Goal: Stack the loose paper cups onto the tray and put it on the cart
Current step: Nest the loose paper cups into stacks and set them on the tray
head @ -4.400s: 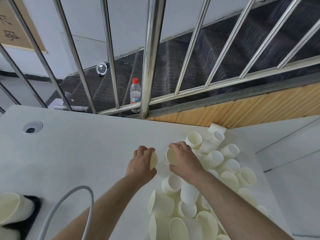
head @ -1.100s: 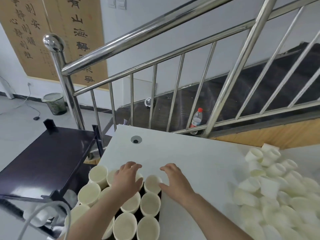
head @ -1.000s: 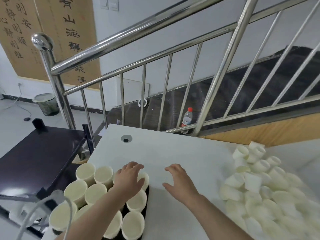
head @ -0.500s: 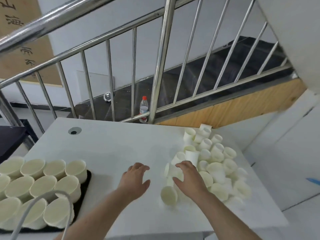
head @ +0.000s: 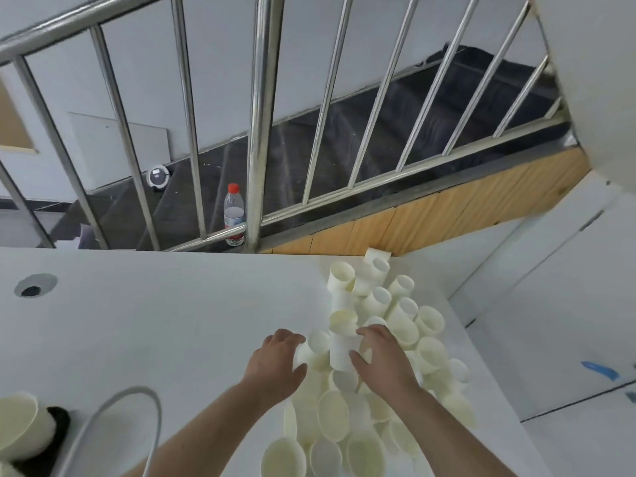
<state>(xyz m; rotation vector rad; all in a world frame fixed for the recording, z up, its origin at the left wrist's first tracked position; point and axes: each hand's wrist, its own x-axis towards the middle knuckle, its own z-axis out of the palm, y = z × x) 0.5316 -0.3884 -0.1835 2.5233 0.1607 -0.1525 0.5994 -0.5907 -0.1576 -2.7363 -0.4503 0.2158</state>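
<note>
Two hands work at the near edge of a heap of loose paper cups on the right part of a white table. The right hand has fingers and thumb curled round one upright-tilted cup, thumb on its lower side. The left hand curls its fingers against another cup just beside the first; it appears to grip it, though the fingertips are partly hidden.

Step in hand, by judgement: gathering cups from the heap for transfer to the tray. The tray shows only as a dark corner at the lower left edge of the view, well apart from the heap, with one cup on it in sight. The cart is not in view. Many cups remain loose, so the task is far from finished.

Next move, by judgement: lift both cups free without dragging neighbours off the table's right edge, possibly nest one in the other, then carry them left to the tray. A light grip is called for, as thin paper walls would likely dent under pressure.

Materials: the cups are cream-white, matt, tapered cylinders with rolled rims, lying at all angles, some mouth-up, some on their sides. The table top is smooth and matt, with a round cable hole at the left. A pale cable arcs across the lower left. Beyond the table stand a polished steel railing, dark stairs, a strip of wood panelling and a plastic bottle with a red cap.
</note>
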